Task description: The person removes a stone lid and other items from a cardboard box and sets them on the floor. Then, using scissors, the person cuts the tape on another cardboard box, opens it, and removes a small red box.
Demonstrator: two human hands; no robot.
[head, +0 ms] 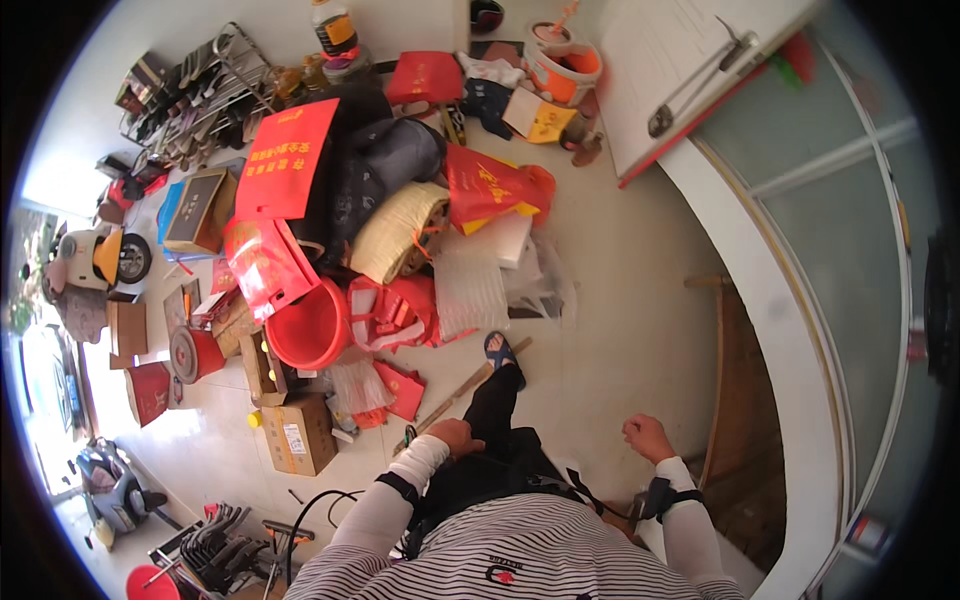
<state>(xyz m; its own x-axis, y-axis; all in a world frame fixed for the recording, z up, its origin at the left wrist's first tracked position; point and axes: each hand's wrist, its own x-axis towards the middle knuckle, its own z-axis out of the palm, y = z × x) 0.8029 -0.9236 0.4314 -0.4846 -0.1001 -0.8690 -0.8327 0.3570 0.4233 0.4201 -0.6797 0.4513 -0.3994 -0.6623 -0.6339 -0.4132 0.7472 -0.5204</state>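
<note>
My left hand (452, 437) hangs just above the black trousers (491, 412) at my thigh. Its back faces me, and whatever its fingers do underneath is hidden. Out to the side, over the tiled floor, my right hand (649, 436) has its fingers curled in, with nothing visible in them. Ahead of my sandalled foot (499, 350) is a heap: a red plastic tub (310, 334), red paper gift bags (286, 157), a rolled straw-coloured mat (400, 232), dark bags (390, 161) and a red-and-yellow bag (495, 187). Near my left hand lies a long wooden strip (463, 391).
A taped cardboard box (300, 435) stands left of me. Far left are a shoe rack (217, 82) and a scooter (94, 259). At the upper right are an orange bucket (564, 71) and an open white door (667, 75). A wooden panel (739, 397) leans at right.
</note>
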